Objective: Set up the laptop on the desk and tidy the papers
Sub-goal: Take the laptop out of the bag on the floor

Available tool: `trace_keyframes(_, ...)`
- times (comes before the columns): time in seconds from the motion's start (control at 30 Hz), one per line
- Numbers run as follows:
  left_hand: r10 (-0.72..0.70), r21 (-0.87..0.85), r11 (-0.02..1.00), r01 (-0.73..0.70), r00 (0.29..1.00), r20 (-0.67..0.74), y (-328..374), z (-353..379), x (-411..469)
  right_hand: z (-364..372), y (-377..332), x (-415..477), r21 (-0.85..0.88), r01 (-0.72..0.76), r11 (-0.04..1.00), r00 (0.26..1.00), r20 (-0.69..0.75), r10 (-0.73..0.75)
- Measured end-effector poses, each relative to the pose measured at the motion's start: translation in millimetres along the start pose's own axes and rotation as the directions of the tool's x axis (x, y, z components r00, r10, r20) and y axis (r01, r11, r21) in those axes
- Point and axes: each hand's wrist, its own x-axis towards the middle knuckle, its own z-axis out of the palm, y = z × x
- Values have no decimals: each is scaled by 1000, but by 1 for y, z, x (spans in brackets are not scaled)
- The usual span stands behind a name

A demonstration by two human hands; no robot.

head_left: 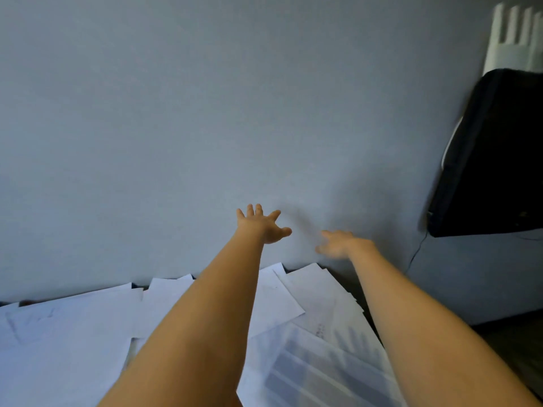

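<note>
**Get both hands down onto the sheets**

Papers lie loose & overlapping across the near part of the view; no laptop seen. Left hand reaches toward the wall, fingers splayed wide, holding nothing. Right hand, blurred, looks loosely spread & empty too. Best approach, IMO: 2 flat palms sweep the sheets inward, then square 1 stack. A dark object sits far right.

Office-like room: loose papers strewn against a grey wall.
</note>
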Motion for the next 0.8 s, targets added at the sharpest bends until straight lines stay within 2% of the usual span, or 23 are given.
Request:
trace_keyframes(0.37,68,-11,998,-68,994,87,125,50,15,32,120,0,64,-44,997,997,61,40)
trace_keyframes(0.6,118,10,993,-122,979,164,161,93,29,73,152,9,92,-83,992,987,146,69)
trace_keyframes(0.8,191,15,980,-199,958,216,178,120,50,95,174,17,70,-177,982,961,226,157)
